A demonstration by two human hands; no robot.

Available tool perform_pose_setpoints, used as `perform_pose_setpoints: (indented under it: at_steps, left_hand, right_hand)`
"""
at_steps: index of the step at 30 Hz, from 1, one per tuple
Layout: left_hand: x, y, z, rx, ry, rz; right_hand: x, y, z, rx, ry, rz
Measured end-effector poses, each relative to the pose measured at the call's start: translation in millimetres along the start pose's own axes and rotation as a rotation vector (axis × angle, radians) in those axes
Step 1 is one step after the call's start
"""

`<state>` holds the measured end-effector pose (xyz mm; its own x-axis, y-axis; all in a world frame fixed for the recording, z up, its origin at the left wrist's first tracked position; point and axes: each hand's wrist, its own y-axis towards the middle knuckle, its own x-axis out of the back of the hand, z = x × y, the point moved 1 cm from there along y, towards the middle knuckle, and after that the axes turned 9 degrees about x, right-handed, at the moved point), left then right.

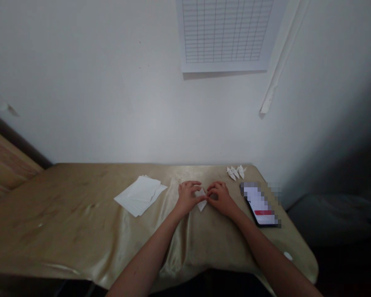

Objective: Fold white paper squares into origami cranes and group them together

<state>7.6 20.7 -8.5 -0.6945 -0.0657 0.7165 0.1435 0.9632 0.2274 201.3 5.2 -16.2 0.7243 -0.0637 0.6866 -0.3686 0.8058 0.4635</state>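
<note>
A small piece of white folded paper [201, 205] lies on the cloth-covered table between my hands, with a point toward me. My left hand [188, 197] grips its left side, thumb on the paper and fingers curved above it. From the other side, the thumb and index finger of my right hand [221, 199] pinch the right edge. The fingers partly cover the paper, so its exact folds are hard to make out. To the left is a loose stack of white paper sheets [139, 196]. Several small folded paper pieces [235, 172] sit at the back right.
A phone [261, 206] with a lit, blurred screen lies right of my right hand. Near the front right corner is a small white round object [287, 256]. The gold tablecloth [64, 214] is wrinkled. A wall [111, 103] with a printed grid sheet [225, 37] rises behind.
</note>
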Motion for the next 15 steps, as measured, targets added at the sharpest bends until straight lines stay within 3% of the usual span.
perform_pose_setpoints:
  at_steps: [15]
  left_hand:
    - [-5.4,1.2,2.2,0.041,-0.013,-0.010]
  right_hand:
    - [-1.4,-0.1,1.6,0.024,0.020,-0.053]
